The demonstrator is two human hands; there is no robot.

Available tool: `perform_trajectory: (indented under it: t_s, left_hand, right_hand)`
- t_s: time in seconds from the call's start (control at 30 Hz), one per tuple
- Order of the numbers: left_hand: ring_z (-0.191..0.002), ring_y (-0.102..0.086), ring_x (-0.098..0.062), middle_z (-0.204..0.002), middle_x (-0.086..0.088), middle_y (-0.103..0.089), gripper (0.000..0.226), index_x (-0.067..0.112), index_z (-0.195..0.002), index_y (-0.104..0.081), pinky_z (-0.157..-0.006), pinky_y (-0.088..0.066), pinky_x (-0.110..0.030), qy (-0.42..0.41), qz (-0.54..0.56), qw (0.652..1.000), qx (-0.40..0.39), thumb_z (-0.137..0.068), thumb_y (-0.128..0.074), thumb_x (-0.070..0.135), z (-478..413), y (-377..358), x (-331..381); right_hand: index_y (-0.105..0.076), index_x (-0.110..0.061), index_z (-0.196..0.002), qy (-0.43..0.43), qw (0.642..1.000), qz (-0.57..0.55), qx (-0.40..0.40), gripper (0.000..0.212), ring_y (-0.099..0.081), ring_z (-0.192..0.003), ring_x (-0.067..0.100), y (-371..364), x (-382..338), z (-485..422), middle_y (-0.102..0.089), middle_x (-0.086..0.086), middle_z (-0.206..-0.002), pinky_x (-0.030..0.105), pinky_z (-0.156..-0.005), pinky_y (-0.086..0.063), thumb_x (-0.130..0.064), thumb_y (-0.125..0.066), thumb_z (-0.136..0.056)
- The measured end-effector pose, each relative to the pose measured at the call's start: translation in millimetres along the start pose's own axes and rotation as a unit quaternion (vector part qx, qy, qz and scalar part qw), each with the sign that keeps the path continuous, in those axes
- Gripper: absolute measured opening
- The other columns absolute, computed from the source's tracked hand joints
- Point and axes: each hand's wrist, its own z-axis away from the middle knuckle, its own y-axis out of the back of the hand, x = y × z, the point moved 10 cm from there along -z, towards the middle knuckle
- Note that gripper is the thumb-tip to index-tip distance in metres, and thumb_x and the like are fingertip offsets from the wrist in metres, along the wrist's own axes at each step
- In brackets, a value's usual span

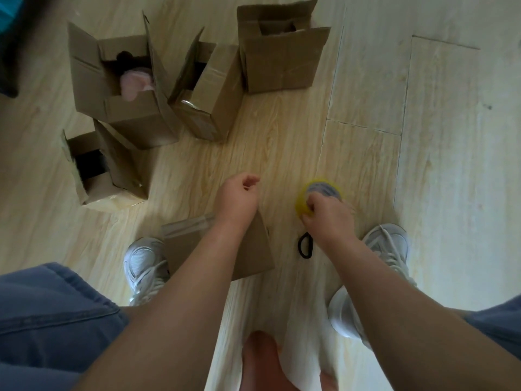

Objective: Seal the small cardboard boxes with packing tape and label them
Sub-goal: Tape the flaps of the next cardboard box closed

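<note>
Right hand (328,214) grips tape roll (305,205) | left hand (239,199) loosely curled, empty, over box (253,249) | roll looks light, stiff, kinda slick, so grab it by the rim

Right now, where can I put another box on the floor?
Widest bare pale wood floor lies right of the yellow tape roll in the right hand. A smaller patch sits between the four open brown cardboard boxes and that roll. Crowded between the white shoes.
</note>
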Motion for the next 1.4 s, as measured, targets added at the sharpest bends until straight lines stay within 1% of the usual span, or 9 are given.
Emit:
perform_trajectory:
  t_s: [0.17, 0.3, 0.53, 0.63, 0.83, 0.97, 1.1, 1.23, 1.4]
  left_hand:
    - [-0.097, -0.062, -0.012, -0.096, 0.008, -0.067, 0.027, 0.029, -0.089, -0.068, -0.082, -0.044, -0.023, 0.019, -0.003, 1.0, 0.0, -0.094, -0.052, 0.007, -5, 5, -11]
    - [-0.101, -0.062, -0.012, -0.1, 0.007, -0.068, 0.024, 0.023, -0.101, -0.072, -0.088, -0.045, -0.024, 0.028, -0.034, 0.999, -0.024, -0.094, -0.055, 0.007, -6, 5, -23]
    - [-0.099, -0.061, -0.015, -0.098, 0.006, -0.064, 0.017, 0.017, -0.107, -0.071, -0.092, -0.05, -0.031, 0.041, -0.033, 0.999, -0.006, -0.093, -0.062, 0.013, 6, 23, -31]
    - [-0.098, -0.058, -0.017, -0.112, 0.001, -0.062, 0.031, 0.02, -0.12, -0.065, -0.094, -0.05, -0.036, 0.06, -0.067, 0.996, 0.012, -0.09, -0.063, 0.014, 14, 32, -39]
    - [-0.139, -0.029, -0.035, -0.149, -0.016, -0.036, 0.076, 0.012, -0.142, -0.042, -0.116, -0.025, -0.047, 0.145, -0.245, 0.945, 0.159, -0.083, -0.068, 0.053, 55, 80, -66]
    - [-0.137, -0.033, -0.038, -0.153, -0.014, -0.029, 0.09, 0.014, -0.146, -0.033, -0.111, -0.031, -0.054, 0.223, -0.196, 0.946, 0.128, -0.077, -0.071, 0.057, 64, 86, -83]
    - [-0.131, -0.038, -0.038, -0.146, -0.014, -0.034, 0.075, 0.012, -0.142, -0.037, -0.103, -0.038, -0.049, 0.188, -0.164, 0.96, 0.13, -0.081, -0.07, 0.041, 60, 86, -75]
    - [-0.131, -0.042, -0.033, -0.144, -0.014, -0.039, 0.073, 0.01, -0.145, -0.038, -0.105, -0.039, -0.043, 0.145, -0.097, 0.976, 0.132, -0.082, -0.07, 0.028, 50, 85, -63]
    - [-0.134, -0.044, -0.021, -0.148, -0.008, -0.044, 0.074, 0.012, -0.151, -0.033, -0.102, -0.039, -0.026, 0.084, 0.095, 0.988, 0.084, -0.085, -0.064, 0.0, 29, 73, -39]
  right_hand:
    - [-0.043, -0.017, -0.086, -0.031, 0.997, 0.05, -0.042, 0.02, -0.044, -0.077, 0.024, -21, 28, -6, -0.051, 0.006, -0.085, 0.032, -0.067, -0.031, -0.015, -0.061, -0.092]
    - [-0.044, -0.016, -0.086, -0.046, 0.997, 0.03, -0.058, 0.022, -0.047, -0.079, 0.026, -34, 35, -8, -0.054, 0.009, -0.088, 0.032, -0.056, -0.029, -0.015, -0.065, -0.091]
    - [-0.055, -0.011, -0.103, -0.081, 0.995, -0.034, -0.038, 0.013, -0.055, -0.097, 0.027, -19, 30, -7, -0.058, 0.005, -0.1, 0.033, -0.066, -0.036, -0.016, -0.062, -0.094]
    - [-0.057, -0.012, -0.102, -0.107, 0.989, -0.103, 0.003, 0.009, -0.052, -0.089, 0.023, -1, 14, -1, -0.057, 0.003, -0.099, 0.031, -0.066, -0.034, -0.018, -0.056, -0.096]
    - [-0.064, -0.012, -0.122, -0.079, 0.959, -0.241, -0.127, 0.035, -0.062, -0.11, 0.023, -26, -52, 32, -0.067, 0.005, -0.118, 0.03, -0.083, -0.045, -0.038, -0.059, -0.099]
    - [-0.06, -0.013, -0.133, -0.099, 0.948, -0.224, -0.202, 0.045, -0.061, -0.114, 0.025, -55, -53, 54, -0.067, 0.006, -0.121, 0.035, -0.093, -0.049, -0.042, -0.059, -0.098]
    - [-0.068, -0.008, -0.118, -0.111, 0.943, -0.222, -0.223, 0.034, -0.067, -0.104, 0.028, -58, -45, 55, -0.07, 0.009, -0.104, 0.038, -0.087, -0.052, -0.034, -0.061, -0.098]
    - [-0.071, -0.003, -0.108, -0.136, 0.946, -0.242, -0.168, 0.028, -0.068, -0.098, 0.032, -45, -33, 39, -0.073, 0.015, -0.101, 0.042, -0.086, -0.054, -0.026, -0.059, -0.099]
    - [-0.068, -0.004, -0.099, -0.198, 0.93, -0.302, -0.075, 0.02, -0.066, -0.09, 0.033, -19, 1, 24, -0.064, 0.007, -0.077, 0.043, -0.084, -0.056, -0.021, -0.057, -0.099]
